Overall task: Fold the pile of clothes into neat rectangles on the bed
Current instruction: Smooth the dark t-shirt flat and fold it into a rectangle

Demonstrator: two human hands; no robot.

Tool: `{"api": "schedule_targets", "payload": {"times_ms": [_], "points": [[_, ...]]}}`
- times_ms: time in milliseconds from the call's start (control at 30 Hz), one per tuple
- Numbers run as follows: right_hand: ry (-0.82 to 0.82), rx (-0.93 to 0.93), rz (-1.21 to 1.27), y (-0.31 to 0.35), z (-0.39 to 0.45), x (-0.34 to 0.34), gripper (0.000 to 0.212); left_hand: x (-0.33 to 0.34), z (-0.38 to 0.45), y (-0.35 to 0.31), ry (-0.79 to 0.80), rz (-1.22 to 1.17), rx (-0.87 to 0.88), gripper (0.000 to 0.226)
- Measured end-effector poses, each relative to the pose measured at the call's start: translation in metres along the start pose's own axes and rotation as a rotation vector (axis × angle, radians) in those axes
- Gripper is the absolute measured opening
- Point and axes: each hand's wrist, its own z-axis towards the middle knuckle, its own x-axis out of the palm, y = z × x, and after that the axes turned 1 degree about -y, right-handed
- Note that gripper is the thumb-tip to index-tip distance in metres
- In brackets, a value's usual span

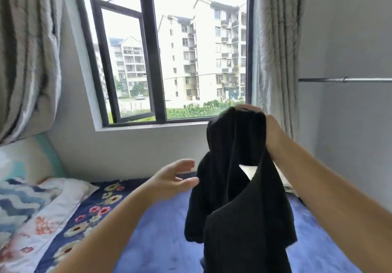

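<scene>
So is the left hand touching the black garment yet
Apart. In the head view the left hand is open beside the black garment, with a thin strip of wall and bedding showing between its fingertips and the cloth. Only the right hand grips it.

The right hand (270,132) is raised at the right of centre in the frame, its fingers curled over and bunched tight round what it holds, the knuckles turned away from the camera; its bare forearm runs down and out to the lower right corner; the left hand (175,180) sits lower, near the middle of the frame, palm turned toward the right, fingers straight and slightly spread, thumb below them, holding nothing; its bare forearm slants down to the lower left edge; the two hands are apart.
</scene>
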Motion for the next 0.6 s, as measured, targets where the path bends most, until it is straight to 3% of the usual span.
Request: {"api": "schedule_targets", "payload": {"times_ms": [100, 233, 300, 400, 500, 533, 600], "points": [[0.034, -0.036, -0.027, 0.017, 0.003, 0.005, 0.033, 0.022, 0.011, -0.031, -0.013, -0.101, 0.133, 0.027], [0.077, -0.060, -0.054, 0.022, -0.002, -0.009, 0.058, 0.039, 0.021, -0.058, -0.109, -0.254, 0.101, 0.018], [0.048, -0.071, -0.053, 0.022, -0.006, -0.021, 0.054, 0.040, 0.026, -0.061, -0.198, -0.351, 0.058, 0.016], [-0.063, -0.112, -0.536, 0.013, -0.014, -0.043, 0.035, 0.035, 0.033, -0.065, -0.320, -0.485, 0.031, 0.022], [0.071, -0.058, -1.083, 0.000, -0.022, -0.060, 0.044, 0.034, 0.034, -0.070, -0.396, -0.570, -0.029, 0.030], [0.103, -0.021, -1.172, -0.005, -0.025, -0.062, 0.052, 0.034, 0.034, -0.072, -0.440, -0.600, -0.056, 0.030], [0.097, 0.140, -1.062, -0.008, -0.032, -0.057, 0.055, 0.033, 0.038, -0.074, -0.545, -0.645, -0.093, 0.025]]}}
